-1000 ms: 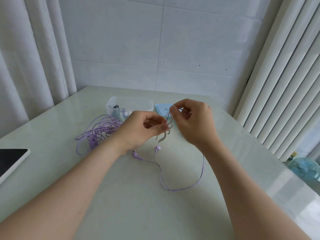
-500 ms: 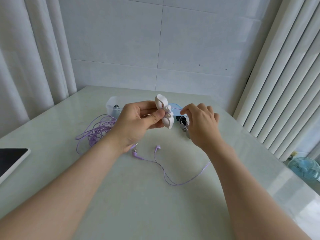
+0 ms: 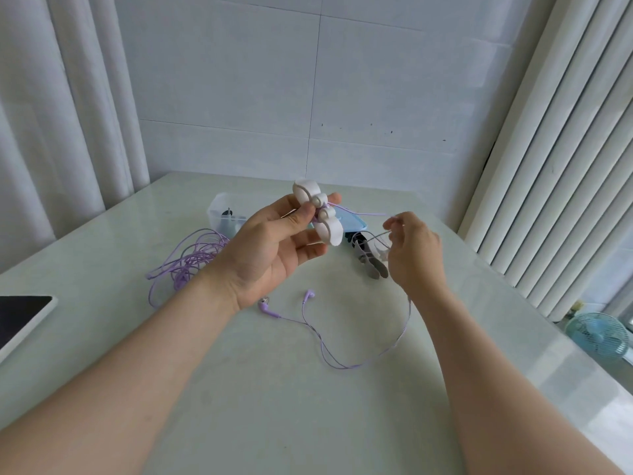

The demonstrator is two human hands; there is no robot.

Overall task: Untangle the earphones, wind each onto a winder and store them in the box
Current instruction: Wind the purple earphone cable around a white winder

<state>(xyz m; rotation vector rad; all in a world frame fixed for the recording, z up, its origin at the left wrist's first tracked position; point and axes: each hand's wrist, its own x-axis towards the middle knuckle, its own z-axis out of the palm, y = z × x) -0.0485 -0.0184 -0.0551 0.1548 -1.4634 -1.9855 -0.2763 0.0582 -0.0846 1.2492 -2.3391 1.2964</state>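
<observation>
My left hand pinches a white bone-shaped winder upright above the table, thumb on its middle. A purple earphone cable runs from the winder's centre to my right hand, which pinches it, then loops down over the table to two purple earbuds. A second purple earphone lies in a tangled pile at the left. Behind my left hand stands the clear plastic box, with something dark inside. Its light blue lid lies beside it.
Further winders, grey and dark, lie on the pale green table under my right hand. A tablet sits at the left edge. White curtains hang left and right, and a small blue fan stands on the floor right.
My left hand has raised the winder and turned it upright. My right hand moved right and a little lower, drawing the cable out from the winder's middle.
</observation>
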